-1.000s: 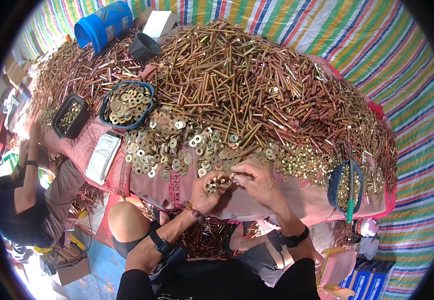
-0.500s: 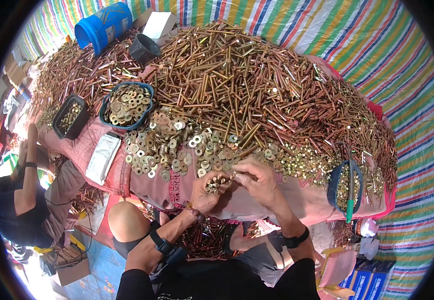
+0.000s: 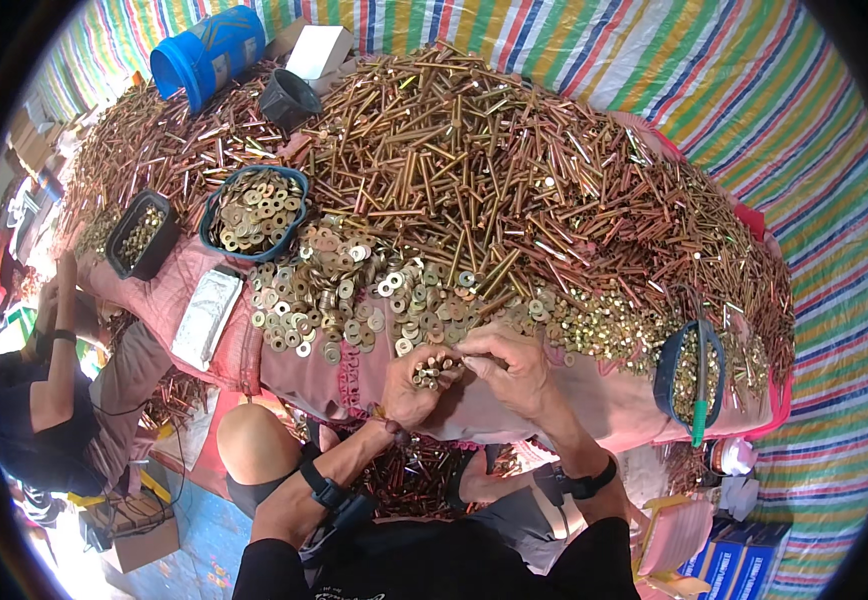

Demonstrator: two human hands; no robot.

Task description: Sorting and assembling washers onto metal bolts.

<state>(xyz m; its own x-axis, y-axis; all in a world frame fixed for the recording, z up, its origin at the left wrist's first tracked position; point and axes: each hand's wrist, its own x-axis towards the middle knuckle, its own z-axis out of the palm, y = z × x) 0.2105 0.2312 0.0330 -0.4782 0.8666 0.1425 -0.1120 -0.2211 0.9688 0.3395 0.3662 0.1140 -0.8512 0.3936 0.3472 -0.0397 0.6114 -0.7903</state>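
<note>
— Left hand (image 3: pixel 411 395) wrapped tight around a bunch of bolts (image 3: pixel 433 373), over the near edge of the pink cloth (image 3: pixel 594 398)!
— And the right hand (image 3: pixel 514 375)?
— Close alongside, fingertips up by the bunch; whether they pinch anything, I can't tell.
— Washers (image 3: pixel 304 305) heaped beyond the left, nuts (image 3: pixel 619 330) scattered off right, toward a blue tub (image 3: pixel 667 385)!

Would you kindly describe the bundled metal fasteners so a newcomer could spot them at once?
Find the big heap of loose bolts. On its near side, the person's left hand holds the bundled metal fasteners. Unlike the scattered washers beyond them, they are gathered together, ends showing.
</note>
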